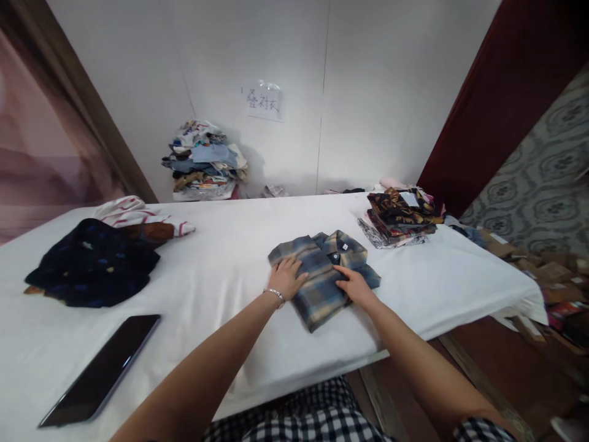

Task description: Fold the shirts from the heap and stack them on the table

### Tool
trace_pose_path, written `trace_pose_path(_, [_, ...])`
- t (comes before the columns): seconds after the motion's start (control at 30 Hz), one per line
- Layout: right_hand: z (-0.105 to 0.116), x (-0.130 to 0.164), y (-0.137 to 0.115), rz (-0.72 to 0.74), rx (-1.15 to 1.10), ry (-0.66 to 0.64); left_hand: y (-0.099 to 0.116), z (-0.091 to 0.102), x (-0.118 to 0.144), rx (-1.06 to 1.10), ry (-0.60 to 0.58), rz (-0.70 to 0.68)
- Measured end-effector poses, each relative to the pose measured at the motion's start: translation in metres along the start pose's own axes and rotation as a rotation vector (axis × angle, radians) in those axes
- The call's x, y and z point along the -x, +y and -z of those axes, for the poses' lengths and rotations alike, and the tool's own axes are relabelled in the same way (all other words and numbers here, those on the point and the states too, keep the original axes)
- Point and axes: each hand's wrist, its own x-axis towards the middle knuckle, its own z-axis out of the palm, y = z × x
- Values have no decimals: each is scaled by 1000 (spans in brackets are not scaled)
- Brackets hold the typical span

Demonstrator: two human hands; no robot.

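Observation:
A plaid shirt (317,294) in blue, grey and tan lies folded on the white-covered table (221,270), its collar toward the far right. My left hand (285,277) rests flat on the left part of the shirt, fingers spread, a silver bracelet at the wrist. On the right side, near the collar and a dark button, my right hand (358,287) touches the cloth with thumb and forefinger apart. The remaining fingers of that hand are mostly hidden.
To the left lie a dark navy patterned garment (96,264), a red-and-white striped cloth (129,212) and a phone (103,368). A stack of folded shirts (400,215) stands at the right. Behind the table rises a tall clothes pile (207,159) against the wall.

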Motion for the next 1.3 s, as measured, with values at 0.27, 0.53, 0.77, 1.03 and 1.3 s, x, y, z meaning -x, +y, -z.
trace_pose_path(0.27, [43, 64, 5, -353, -286, 53, -20, 31, -44, 8, 124, -8])
trace_pose_path(0.53, [24, 71, -16, -587, -749, -143, -11, 17, -136, 82, -126, 160])
trace_pose_path(0.77, [-2, 51, -20, -681, -827, -29, -8, 24, -153, 339, -354, 362])
trace_pose_path(1.03, [16, 35, -53, -178, -256, 101, -14, 103, -123, 943, -253, 200])
trace_pose_path(1.3, [29, -41, -130, 426, -388, 182, -34, 201, -73, 844, 579, -206])
